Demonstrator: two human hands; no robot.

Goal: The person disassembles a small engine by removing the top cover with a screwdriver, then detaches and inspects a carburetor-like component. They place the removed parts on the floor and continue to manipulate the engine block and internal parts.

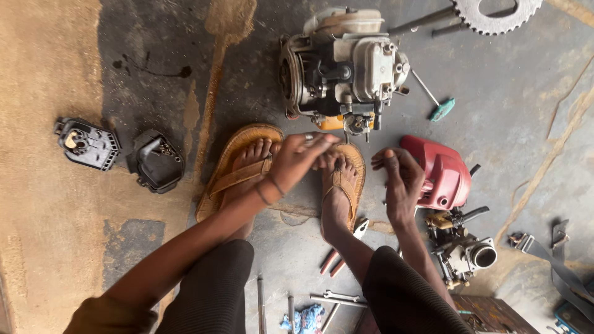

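Observation:
My left hand (296,159), with a ring and wrist bands, reaches forward over my sandalled feet, fingers drawn together just below a small engine (341,65) standing on the floor. I see nothing in it. My right hand (401,179) hovers beside it, in front of a red engine cover (440,173), with its fingertips bunched. Whether it pinches a small part is unclear. Both hands are a little short of the engine's carburettor side (359,122).
Two black plastic covers (88,143) (157,161) lie at left. A sprocket (495,13) and a green-handled screwdriver (440,110) lie beyond the engine. Pliers (341,248), wrenches (339,300), another engine part (465,250), a strap (557,256) and a blue rag (302,320) sit near my knees.

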